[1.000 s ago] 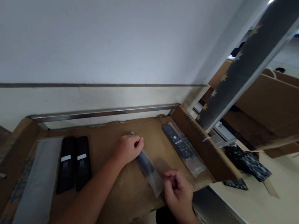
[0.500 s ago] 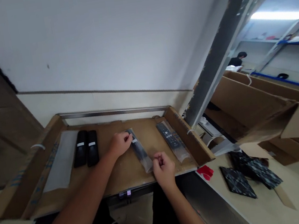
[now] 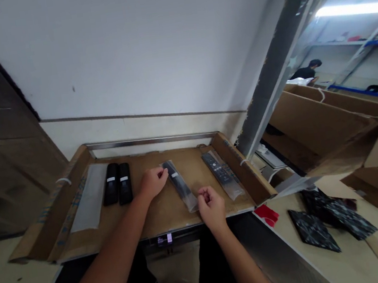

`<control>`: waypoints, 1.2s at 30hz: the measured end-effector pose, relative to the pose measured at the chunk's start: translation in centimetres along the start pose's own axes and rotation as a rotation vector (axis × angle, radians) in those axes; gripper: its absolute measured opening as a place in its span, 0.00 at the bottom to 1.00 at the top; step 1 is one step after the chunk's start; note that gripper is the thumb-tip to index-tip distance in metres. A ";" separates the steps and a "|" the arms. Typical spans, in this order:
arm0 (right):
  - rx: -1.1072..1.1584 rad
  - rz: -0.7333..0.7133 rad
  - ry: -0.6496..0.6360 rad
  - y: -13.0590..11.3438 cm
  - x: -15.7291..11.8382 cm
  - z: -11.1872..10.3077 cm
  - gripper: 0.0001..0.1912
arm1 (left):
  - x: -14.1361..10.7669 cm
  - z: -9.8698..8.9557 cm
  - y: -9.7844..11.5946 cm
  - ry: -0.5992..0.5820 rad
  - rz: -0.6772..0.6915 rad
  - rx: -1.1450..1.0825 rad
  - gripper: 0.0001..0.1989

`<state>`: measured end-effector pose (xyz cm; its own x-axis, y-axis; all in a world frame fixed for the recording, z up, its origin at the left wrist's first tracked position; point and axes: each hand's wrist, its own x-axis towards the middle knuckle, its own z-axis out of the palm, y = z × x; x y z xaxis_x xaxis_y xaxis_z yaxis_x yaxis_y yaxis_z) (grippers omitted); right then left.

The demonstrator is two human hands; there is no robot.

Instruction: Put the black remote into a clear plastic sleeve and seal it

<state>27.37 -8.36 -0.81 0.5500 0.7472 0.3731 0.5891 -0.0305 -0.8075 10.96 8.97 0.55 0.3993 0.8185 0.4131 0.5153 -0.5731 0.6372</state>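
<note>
A black remote control [image 3: 176,178] lies slantwise in a clear plastic sleeve [image 3: 190,203], its back with a white label facing up. My left hand [image 3: 154,183] is closed, with its fingertips pinching at the upper end of this remote. At the sleeve's lower end, my right hand [image 3: 212,208] is curled shut against the plastic edge; its fingertips are partly hidden. Another bagged remote [image 3: 221,173] lies to the right, buttons up. Left of my hands, two bare black remotes [image 3: 111,185] rest side by side, labels up, beside flat translucent sleeves [image 3: 89,198].
All this lies in a shallow cardboard tray [image 3: 154,218] with raised sides, against a white wall. Large cardboard boxes [image 3: 333,126] stand at the right. Black patterned packages [image 3: 314,229] and a red item [image 3: 267,214] lie on the right. A person [image 3: 309,72] is in the background.
The view has shifted slightly, moving the tray a little to the right in the picture. Both hands keep nearly the same places at the two ends of the bagged remote.
</note>
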 end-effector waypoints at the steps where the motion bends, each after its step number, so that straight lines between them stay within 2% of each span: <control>1: 0.002 0.019 -0.011 0.0 0.1 0.0 0.07 | 0.0 0.0 0.0 -0.004 -0.001 -0.001 0.21; 8: -0.002 0.154 -0.125 -0.5 1.8 0.1 0.11 | 0.1 0.2 0.1 -0.055 0.003 0.072 0.20; 13: 0.008 0.158 -0.155 -1.0 2.8 0.4 0.16 | 0.3 0.4 0.3 -0.110 -0.011 0.134 0.19; 20: 0.253 0.194 -0.196 0.4 4.7 0.8 0.15 | 0.3 0.1 0.5 -0.138 -0.041 0.142 0.19; 23: 0.256 0.158 -0.201 0.9 5.3 1.2 0.13 | 0.3 0.2 0.3 -0.122 -0.042 0.124 0.19; 28: 0.139 0.105 -0.195 1.0 5.4 1.7 0.14 | 0.4 0.3 -0.1 -0.090 -0.042 0.095 0.19; 36: 0.109 0.076 -0.187 1.2 5.4 1.7 0.14 | 0.3 0.2 -0.2 -0.069 -0.064 0.057 0.20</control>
<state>30.01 -3.26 -0.54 0.4648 0.8559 0.2266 0.4772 -0.0266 -0.8784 11.16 9.38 0.40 0.4144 0.8497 0.3260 0.5828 -0.5229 0.6220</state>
